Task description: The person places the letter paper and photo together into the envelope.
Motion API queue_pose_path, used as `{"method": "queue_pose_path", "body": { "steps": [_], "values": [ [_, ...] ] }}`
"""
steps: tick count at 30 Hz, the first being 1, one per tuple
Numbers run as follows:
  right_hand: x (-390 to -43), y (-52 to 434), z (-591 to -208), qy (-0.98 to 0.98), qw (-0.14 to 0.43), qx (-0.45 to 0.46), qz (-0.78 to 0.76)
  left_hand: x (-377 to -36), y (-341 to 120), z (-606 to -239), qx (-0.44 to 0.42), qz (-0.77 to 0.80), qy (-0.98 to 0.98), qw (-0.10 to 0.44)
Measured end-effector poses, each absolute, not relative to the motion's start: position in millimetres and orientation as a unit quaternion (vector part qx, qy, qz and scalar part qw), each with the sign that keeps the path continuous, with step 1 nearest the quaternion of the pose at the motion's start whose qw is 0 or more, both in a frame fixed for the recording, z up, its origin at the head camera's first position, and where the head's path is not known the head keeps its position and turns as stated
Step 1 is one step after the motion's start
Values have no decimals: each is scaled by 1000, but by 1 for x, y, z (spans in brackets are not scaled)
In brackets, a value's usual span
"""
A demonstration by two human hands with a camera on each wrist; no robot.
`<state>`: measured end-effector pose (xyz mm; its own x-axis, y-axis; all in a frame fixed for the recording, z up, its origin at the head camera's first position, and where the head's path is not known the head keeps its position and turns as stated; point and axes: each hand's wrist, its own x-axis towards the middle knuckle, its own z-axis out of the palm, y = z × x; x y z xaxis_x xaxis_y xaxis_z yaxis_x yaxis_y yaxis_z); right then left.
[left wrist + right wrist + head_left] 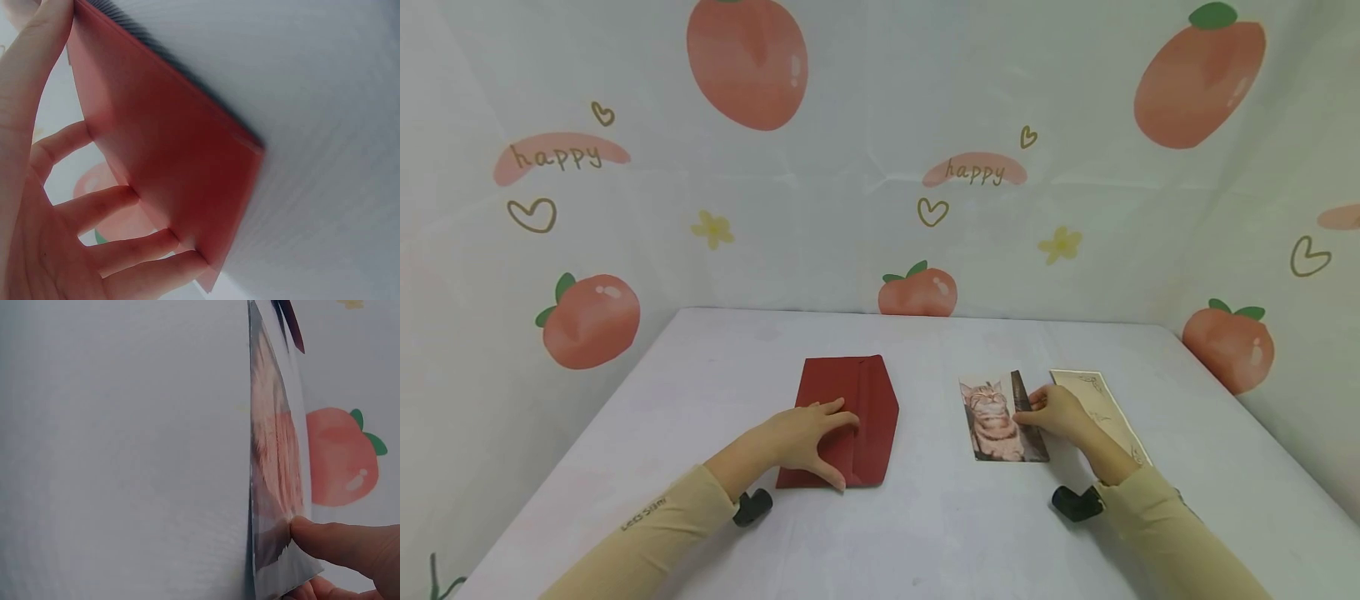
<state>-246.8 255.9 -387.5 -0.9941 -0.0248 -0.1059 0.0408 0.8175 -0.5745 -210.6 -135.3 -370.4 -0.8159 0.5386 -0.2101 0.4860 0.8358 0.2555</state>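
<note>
A dark red envelope [865,400] lies flat on the white table [925,542], left of centre. My left hand [805,433] rests on its left half with fingers spread and fairly straight, thumb at the near edge. In the left wrist view the fingertips [125,200] touch the envelope [187,162]. A cat photo [996,421] lies right of centre. My right hand [1052,412] pinches its right edge, which is lifted off the table. In the right wrist view the thumb [337,540] presses on the photo [275,456], with fingers under it.
A cream card with a line drawing [1101,408] lies just right of the photo, partly under my right hand. Cloth walls printed with peaches close in the table at the back and on both sides. Black wrist mounts [1077,502] sit near the table surface.
</note>
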Motion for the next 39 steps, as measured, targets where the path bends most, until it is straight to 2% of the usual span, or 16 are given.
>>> {"method": "queue_pose_path", "body": {
  "steps": [39],
  "values": [
    [-242,249,-374,914,1,-1,-406,-210,-135,-371,267,90,950,137]
  ]
}}
